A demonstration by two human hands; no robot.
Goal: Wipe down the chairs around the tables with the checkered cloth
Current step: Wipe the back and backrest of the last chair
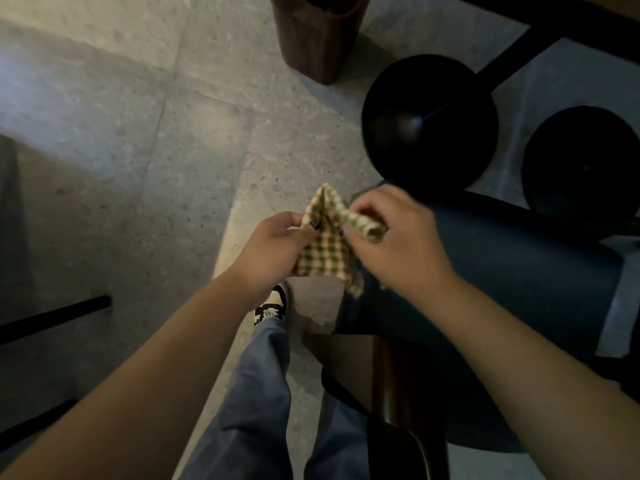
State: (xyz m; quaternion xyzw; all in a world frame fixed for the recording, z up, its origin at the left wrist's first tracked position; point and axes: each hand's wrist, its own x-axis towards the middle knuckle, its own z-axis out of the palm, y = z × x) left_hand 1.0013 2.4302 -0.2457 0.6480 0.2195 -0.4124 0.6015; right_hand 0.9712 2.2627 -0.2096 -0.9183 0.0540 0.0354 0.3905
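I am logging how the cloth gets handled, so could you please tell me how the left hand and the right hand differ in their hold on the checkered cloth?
The left hand grips the checkered cloth at its left edge, where the main hanging panel begins; the right hand pinches a folded or rolled strip at its upper right. The left hand sits slightly lower in the picture than the right hand. Both hold the cloth in the air, beside the dark blue chair seat.

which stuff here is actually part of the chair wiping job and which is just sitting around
Part of the job:
- yellow checkered cloth, pinched by left hand and right hand
- dark blue padded chair seat

Just there:
- brown wooden bin
- two round black table bases
- grey speckled floor tiles
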